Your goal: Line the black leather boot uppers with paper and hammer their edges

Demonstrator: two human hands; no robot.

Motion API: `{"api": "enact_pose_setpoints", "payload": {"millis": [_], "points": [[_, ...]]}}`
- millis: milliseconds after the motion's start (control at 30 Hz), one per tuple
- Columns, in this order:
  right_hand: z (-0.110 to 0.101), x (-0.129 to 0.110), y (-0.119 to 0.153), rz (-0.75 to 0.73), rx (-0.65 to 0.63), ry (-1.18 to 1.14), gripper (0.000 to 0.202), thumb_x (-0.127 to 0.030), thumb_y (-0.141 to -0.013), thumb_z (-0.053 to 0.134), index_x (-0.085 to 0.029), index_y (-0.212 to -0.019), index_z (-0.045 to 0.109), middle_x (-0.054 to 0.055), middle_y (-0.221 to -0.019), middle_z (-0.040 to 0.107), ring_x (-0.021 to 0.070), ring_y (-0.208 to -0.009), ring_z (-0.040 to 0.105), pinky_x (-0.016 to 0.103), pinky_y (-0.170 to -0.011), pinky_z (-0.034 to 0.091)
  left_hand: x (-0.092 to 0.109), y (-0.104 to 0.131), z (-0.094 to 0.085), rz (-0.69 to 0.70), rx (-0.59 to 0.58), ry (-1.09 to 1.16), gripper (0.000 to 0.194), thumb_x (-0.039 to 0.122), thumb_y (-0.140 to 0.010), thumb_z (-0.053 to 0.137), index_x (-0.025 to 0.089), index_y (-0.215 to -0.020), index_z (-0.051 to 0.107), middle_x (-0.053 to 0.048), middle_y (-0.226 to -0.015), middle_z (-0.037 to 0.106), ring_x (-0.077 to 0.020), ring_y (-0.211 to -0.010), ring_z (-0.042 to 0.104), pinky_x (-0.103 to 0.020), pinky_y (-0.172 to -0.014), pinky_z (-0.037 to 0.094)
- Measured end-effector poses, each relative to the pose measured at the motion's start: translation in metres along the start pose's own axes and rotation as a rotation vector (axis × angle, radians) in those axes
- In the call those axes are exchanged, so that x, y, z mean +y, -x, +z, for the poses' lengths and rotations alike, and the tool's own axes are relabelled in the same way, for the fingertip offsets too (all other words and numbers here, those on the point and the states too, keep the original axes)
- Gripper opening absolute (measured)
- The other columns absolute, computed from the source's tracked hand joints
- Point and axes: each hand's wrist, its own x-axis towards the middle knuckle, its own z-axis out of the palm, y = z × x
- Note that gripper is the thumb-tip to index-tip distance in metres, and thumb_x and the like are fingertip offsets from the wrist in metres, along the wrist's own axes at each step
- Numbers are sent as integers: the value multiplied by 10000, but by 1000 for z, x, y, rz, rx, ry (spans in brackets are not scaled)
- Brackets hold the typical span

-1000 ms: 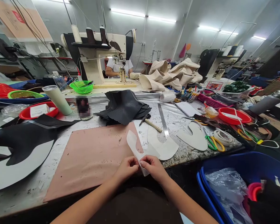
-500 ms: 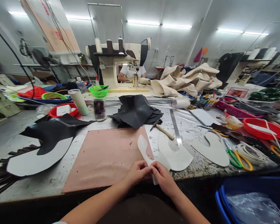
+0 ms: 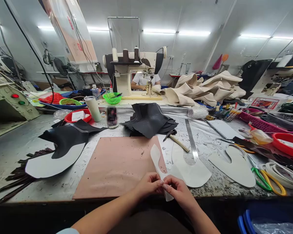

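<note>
Sheet (image 3: 156, 156), white, thin and curved, upper end rounded, lies partly over the pink mat (image 3: 117, 165) at the front of the tabletop (image 3: 51, 190). Left hand (image 3: 151, 186) and right hand (image 3: 176, 188), fingers nearly closed, pinch its narrow part between thumbs and fingertips.

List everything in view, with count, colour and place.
Cut piece: one, white, between hands
Flat pieces: at least two, off-white, right
Sheet: one, pink, front centre
Stack: one, black, behind sheet
Hammer: one, black and tan, beside stack
Ruler: one, silver, right of hammer
Scissors: at least one, green-yellow, right
Red bowls: two, left and right
Green bowl: one, back left
Sewing machine: one, cream-black, back centre
Heap: one, cream, back right
Other clutter: uncountable
Person: one, white top, behind machine
Left hand, right hand: one each, bare, front centre
</note>
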Motion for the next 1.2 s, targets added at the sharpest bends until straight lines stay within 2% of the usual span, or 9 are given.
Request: {"api": "enact_pose_setpoints", "payload": {"millis": [300,467,567,633,733,800,900,1033,1200], "points": [[1,-5,1,70,-83,-159,362,-507,-711,588,-181,-628,456,-24,-609,438,105,-576,397,227,-538,321,4,4,-1,-8,-69,-41,555,620,-458,712,161,-595,431,27,-541,529,-83,-501,468,-229,-536,360],[1,1,0,61,-23,-132,369,-537,-730,539,-193,-641,438,-27,-600,439,112,-566,412,229,-525,332,6,3,-3,-18,-56,-96,470,553,-493,697,167,-599,451,28,-549,519,-106,-519,484,-241,-536,365],[0,5,-2,40,98,44,346,-534,-782,447,-201,-688,455,-18,-607,476,127,-561,435,244,-531,354,7,-1,-5,-21,8,-160,296,390,-530,660,161,-590,482,29,-533,491,-123,-515,475,-246,-514,353],[2,5,-3,12,192,227,300,-491,-815,400,-211,-717,449,-7,-624,513,142,-564,465,256,-536,367,9,-4,-6,9,117,-213,183,273,-555,594,175,-560,439,54,-498,428,-106,-491,431,-228,-487,318],[10,2,-4,-89,243,484,212,-405,-836,377,-227,-727,416,-4,-618,535,159,-552,511,266,-531,374,11,-4,-4,102,306,-275,189,138,-548,511,204,-598,340,88,-510,360,-79,-477,375,-200,-463,268],[16,-2,-4,-177,272,575,158,-355,-834,379,-229,-745,416,-4,-615,541,164,-542,536,263,-515,379,13,-1,-1,170,367,-359,219,93,-554,486,211,-660,336,100,-534,367,-70,-457,361,-194,-451,248],[21,-5,-5,-288,282,635,92,-255,-828,377,-222,-796,456,1,-648,568,159,-562,562,249,-514,397,15,6,-1,253,315,-598,182,72,-608,449,210,-714,395,95,-518,404,-84,-444,378,-200,-458,265],[18,-5,-4,-429,240,769,232,-77,-755,335,-215,-757,522,18,-709,578,149,-635,571,243,-576,419,21,10,-7,348,228,-841,220,33,-633,400,192,-668,548,7,-656,594,-149,-656,537,-231,-625,389],[16,-9,-3,-460,321,872,98,-159,-763,427,-198,-745,515,25,-695,539,151,-602,539,257,-559,424,29,10,-12,379,281,-955,256,96,-684,458,188,-824,651,-57,-833,657,-214,-792,591,-305,-758,438]]}}
